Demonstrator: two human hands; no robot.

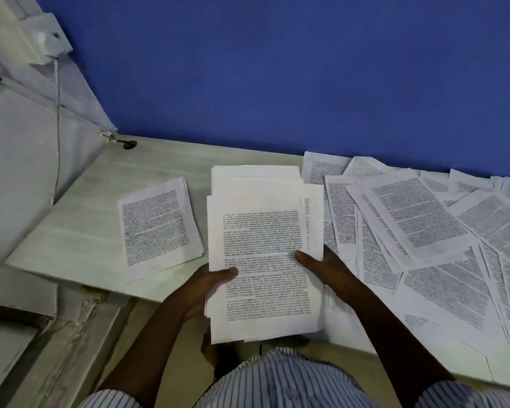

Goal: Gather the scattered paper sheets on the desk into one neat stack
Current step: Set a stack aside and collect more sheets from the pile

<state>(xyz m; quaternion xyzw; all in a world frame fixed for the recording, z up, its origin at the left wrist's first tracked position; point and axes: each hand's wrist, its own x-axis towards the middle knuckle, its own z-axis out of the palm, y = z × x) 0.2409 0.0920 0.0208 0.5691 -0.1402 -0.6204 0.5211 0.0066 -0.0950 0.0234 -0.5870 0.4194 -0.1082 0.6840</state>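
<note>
Over the desk [80, 219], left hand [208, 285] and right hand [324, 267] grip paper sheets [262, 242].

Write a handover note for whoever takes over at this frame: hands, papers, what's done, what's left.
Left hand: grips the held bundle at its left edge, thumb on top.
Right hand: grips its right edge.
Small stack: lies on the desk, left of the bundle.
Scattered sheets: overlap across the desk's right side.
Done: part gathered, edges uneven.
Left: collect the scattered sheets, merge everything, square up.
</note>
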